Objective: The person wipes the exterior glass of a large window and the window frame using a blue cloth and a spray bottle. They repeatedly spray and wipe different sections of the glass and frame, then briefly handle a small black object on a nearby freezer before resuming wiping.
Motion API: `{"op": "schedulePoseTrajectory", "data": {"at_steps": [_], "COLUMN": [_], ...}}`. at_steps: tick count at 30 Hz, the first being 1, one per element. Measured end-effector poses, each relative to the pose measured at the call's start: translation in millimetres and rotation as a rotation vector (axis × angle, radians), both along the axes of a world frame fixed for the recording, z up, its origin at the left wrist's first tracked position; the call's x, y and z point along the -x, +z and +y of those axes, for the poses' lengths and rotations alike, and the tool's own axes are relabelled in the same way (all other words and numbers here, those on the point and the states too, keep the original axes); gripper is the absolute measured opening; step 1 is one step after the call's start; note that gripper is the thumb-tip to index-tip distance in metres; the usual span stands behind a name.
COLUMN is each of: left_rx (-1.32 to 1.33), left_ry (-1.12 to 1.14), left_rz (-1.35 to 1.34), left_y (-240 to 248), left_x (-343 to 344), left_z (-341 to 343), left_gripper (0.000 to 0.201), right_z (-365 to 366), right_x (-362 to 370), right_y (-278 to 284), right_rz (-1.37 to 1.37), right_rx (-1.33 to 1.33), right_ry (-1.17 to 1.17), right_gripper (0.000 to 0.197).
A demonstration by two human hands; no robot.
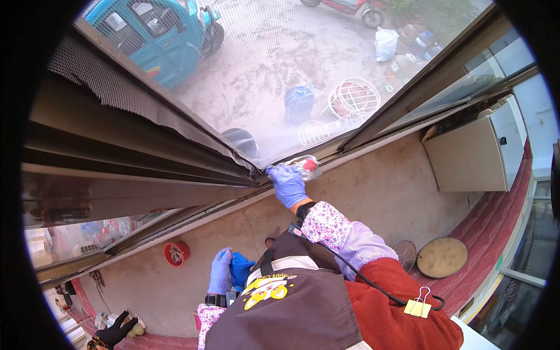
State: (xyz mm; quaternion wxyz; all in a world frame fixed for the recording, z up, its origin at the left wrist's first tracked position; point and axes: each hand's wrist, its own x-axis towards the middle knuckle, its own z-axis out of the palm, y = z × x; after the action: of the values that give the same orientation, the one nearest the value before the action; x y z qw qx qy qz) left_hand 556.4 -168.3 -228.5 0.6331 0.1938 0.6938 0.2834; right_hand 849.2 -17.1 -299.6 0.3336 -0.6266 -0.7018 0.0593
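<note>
My right hand (287, 182), in a purple glove, reaches forward to the lower corner of the window frame (256, 177). Its fingers are closed on a crumpled white-and-red cloth (307, 167), slightly blurred, against the sill. Close to my body, my left hand (221, 272), also gloved in purple, is closed on a bunched blue cloth (240, 270). A mesh screen (256, 70) fills the window opening, and a strip of grey mesh (116, 96) hangs loose along the frame on the left.
A red bucket (177, 254) stands on the floor at left. To the right are a pale cabinet (466, 156) and a round board (442, 258). Beyond the screen are a blue three-wheeler (157, 41), a blue water jug (299, 104) and white wire baskets (354, 98). Another person's legs (114, 332) show at lower left.
</note>
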Motion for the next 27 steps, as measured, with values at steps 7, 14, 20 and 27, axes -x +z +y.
{"op": "schedulePoseTrajectory", "data": {"at_steps": [7,14,20,27], "left_rx": [-0.032,-0.059,-0.151,-0.502], "left_ry": [-0.044,-0.064,-0.126,-0.159], "left_rz": [-0.009,0.032,0.058,0.139], "left_y": [4,1,10,76], "left_x": [-8,-2,-15,-33], "left_z": [9,5,16,70], "left_gripper": [0.024,0.022,0.024,0.033], "right_z": [18,-70,-106,-64], "right_x": [-14,-133,-180,-209], "right_y": [24,55,54,139], "right_rz": [0.237,0.159,1.005,0.429], "right_rx": [0.44,0.943,0.433,0.179], "right_ry": [0.351,0.355,-0.462,-0.599], "right_gripper": [0.013,0.033,0.051,0.073]}}
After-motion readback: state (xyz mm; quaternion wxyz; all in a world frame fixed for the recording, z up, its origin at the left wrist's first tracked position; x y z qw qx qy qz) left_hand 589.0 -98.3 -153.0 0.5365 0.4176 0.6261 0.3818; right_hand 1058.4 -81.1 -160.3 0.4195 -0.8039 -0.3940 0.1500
